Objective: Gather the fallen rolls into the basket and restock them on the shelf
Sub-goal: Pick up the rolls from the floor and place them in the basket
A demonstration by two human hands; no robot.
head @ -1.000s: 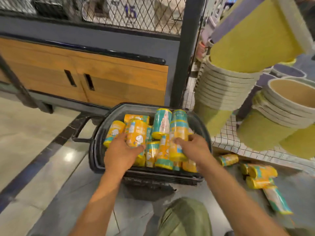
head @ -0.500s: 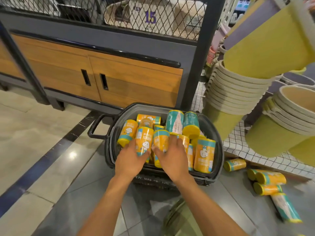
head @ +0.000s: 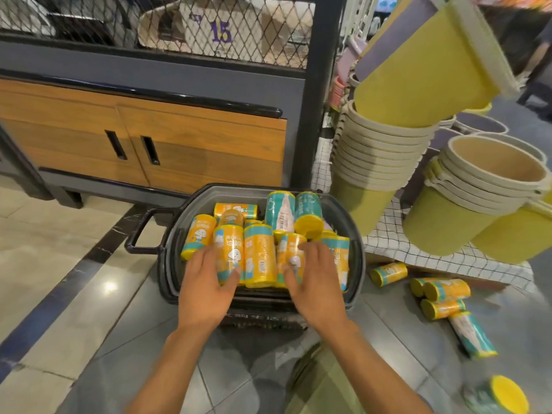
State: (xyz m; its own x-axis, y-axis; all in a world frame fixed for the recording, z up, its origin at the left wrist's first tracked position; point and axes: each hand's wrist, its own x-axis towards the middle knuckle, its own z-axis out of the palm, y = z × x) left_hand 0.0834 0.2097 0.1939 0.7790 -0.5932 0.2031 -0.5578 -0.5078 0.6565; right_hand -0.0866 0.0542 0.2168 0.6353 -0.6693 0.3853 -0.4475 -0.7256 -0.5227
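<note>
Basket (head: pixel 356 265): dark grey plastic tub, loop handle on its left side, upright on the floor.
Packed rolls (head: pixel 259 255): orange-and-teal, mostly standing, filling the basket; two teal ones lean at its far right.
Fallen rolls (head: pixel 388 274): lying on the floor right of the basket, one close, the others farther out.
Shelf (head: pixel 448 259): white wire grid, right of the basket.

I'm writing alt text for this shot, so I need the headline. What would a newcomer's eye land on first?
The dark basket at centre, heaped with orange and teal rolls, with the left hand and right hand on the front ones. At right, stacked yellow-green buckets sit on a wire shelf, and fallen rolls lie on the floor below it.
</note>
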